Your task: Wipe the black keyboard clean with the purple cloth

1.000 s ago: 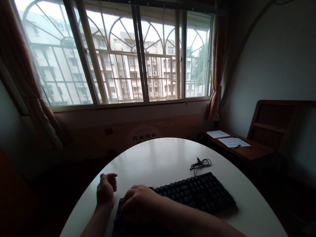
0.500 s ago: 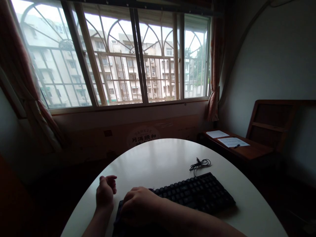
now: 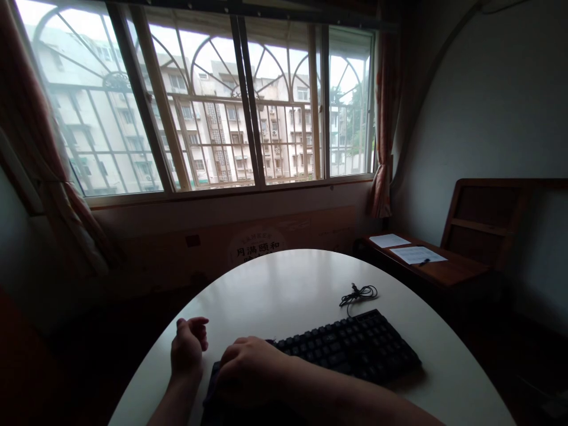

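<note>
A black keyboard (image 3: 355, 349) lies slanted across the round white table, its left part largely covered by my right hand and forearm. My right hand (image 3: 248, 364) is bent down over the keyboard's left end, knuckles up. Its fingertips are out of sight, and whatever they may hold is hidden. Left of the keyboard, apart from it, my left hand (image 3: 189, 348) rests on its side with curled fingers; nothing shows in it. A bundled black cable (image 3: 359, 294) lies behind the keyboard and joins its back edge.
The table (image 3: 284, 284) has a curved far edge. At the right stands a brown wooden bench (image 3: 461, 272) with paper sheets (image 3: 417, 255) and a dark pen-like item (image 3: 424, 262) on it. A barred window (image 3: 248, 118) with tied curtains (image 3: 381, 183) fills the far wall.
The view has shifted very slightly. Both hands, the keyboard and the cable keep nearly the same places.
</note>
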A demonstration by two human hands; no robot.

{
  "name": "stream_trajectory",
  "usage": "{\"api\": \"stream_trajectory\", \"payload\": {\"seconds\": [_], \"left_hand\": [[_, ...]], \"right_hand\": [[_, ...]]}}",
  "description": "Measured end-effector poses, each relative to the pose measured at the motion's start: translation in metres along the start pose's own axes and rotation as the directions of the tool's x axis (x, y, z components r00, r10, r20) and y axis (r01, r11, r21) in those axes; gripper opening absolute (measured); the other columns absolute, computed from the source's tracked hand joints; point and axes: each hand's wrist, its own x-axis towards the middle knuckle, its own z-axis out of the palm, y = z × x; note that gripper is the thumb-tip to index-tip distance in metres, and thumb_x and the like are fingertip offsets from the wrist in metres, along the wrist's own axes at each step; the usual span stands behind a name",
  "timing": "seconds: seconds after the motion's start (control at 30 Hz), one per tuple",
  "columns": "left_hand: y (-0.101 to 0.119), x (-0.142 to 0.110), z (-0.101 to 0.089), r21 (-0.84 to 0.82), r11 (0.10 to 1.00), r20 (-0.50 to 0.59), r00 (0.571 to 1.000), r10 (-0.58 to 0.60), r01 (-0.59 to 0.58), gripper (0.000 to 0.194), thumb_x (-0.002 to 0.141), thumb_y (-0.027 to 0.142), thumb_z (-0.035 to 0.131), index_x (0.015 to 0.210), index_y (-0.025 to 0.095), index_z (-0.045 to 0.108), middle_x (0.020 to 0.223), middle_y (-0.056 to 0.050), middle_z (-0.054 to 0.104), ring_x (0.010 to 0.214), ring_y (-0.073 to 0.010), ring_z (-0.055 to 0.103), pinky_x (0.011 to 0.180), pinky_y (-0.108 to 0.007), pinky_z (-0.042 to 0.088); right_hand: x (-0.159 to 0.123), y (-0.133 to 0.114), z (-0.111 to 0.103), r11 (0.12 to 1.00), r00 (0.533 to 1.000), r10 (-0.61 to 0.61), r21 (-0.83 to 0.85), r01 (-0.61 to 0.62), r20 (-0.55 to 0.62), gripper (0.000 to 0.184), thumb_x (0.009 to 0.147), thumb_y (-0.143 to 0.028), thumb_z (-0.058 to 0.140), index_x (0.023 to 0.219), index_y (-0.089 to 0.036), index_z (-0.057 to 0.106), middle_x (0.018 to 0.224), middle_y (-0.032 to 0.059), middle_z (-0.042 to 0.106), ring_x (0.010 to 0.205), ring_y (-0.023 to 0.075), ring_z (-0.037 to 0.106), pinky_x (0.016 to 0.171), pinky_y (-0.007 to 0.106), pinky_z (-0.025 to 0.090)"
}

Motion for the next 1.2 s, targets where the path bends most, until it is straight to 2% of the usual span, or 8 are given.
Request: {"api": "stream_trajectory", "payload": {"seconds": [0.23, 0.43, 0.73, 0.87, 1.2], "left_hand": [[0.0048, -0.0038, 0.0005, 0.009, 1.000, -0.013, 1.000, -0.002, 0.002, 0.051, 0.089, 0.055, 0.030, 0.072, 0.018, 0.060, 0.050, 0.003, 0.045, 0.042, -0.0119, 0.040, 0.042, -0.026, 0.034], [0.0013, -0.0021, -0.0004, 0.012, 1.000, 0.002, 1.000, 0.023, -0.023, 0.053, 0.087, 0.060, 0.030, 0.072, 0.018, 0.059, 0.050, 0.004, 0.044, 0.042, -0.0118, 0.040, 0.041, -0.026, 0.033], [-0.0005, 0.0007, -0.0002, -0.018, 1.000, -0.006, 1.000, 0.008, -0.008, 0.049, 0.088, 0.054, 0.029, 0.072, 0.017, 0.058, 0.050, 0.004, 0.044, 0.041, -0.0109, 0.038, 0.041, -0.025, 0.031], [-0.0019, 0.0014, -0.0006, -0.016, 1.000, 0.001, 1.000, 0.009, -0.009, 0.050, 0.088, 0.055, 0.029, 0.072, 0.018, 0.058, 0.050, 0.004, 0.044, 0.041, -0.0109, 0.038, 0.041, -0.025, 0.031], [-0.0030, 0.0023, -0.0009, -0.019, 1.000, -0.002, 1.000, 0.016, -0.016, 0.051, 0.086, 0.058, 0.032, 0.072, 0.018, 0.059, 0.050, 0.004, 0.044, 0.041, -0.0113, 0.039, 0.041, -0.026, 0.032]], "right_hand": [[0.0019, -0.0010, -0.0038, 1.000, 0.999, -0.002, -0.002, 0.002, 0.036, 0.022, 0.086, -0.036, 0.058, 0.100, -0.024, 0.070, 0.100, -0.0004, 0.071, 0.084, 0.0158, 0.063, 0.087, 0.027, 0.046], [0.0016, -0.0017, -0.0022, 1.000, 1.000, 0.002, 0.004, -0.002, 0.017, 0.019, 0.088, -0.036, 0.057, 0.096, -0.023, 0.070, 0.100, 0.0000, 0.071, 0.081, 0.0149, 0.062, 0.088, 0.027, 0.046], [0.0025, 0.0007, -0.0020, 1.000, 1.000, -0.022, 0.009, 0.022, 0.007, 0.020, 0.085, -0.035, 0.059, 0.096, -0.023, 0.070, 0.097, 0.0001, 0.071, 0.081, 0.0157, 0.063, 0.087, 0.027, 0.045], [0.0012, 0.0004, -0.0001, 1.000, 1.000, 0.001, 0.019, -0.001, -0.017, 0.019, 0.085, -0.036, 0.059, 0.095, -0.023, 0.070, 0.098, -0.0001, 0.071, 0.081, 0.0157, 0.063, 0.087, 0.027, 0.045], [0.0020, -0.0007, -0.0008, 1.000, 1.000, -0.003, 0.004, 0.003, 0.019, 0.022, 0.086, -0.036, 0.059, 0.099, -0.023, 0.070, 0.099, 0.0005, 0.071, 0.082, 0.0156, 0.063, 0.086, 0.028, 0.046]]}}
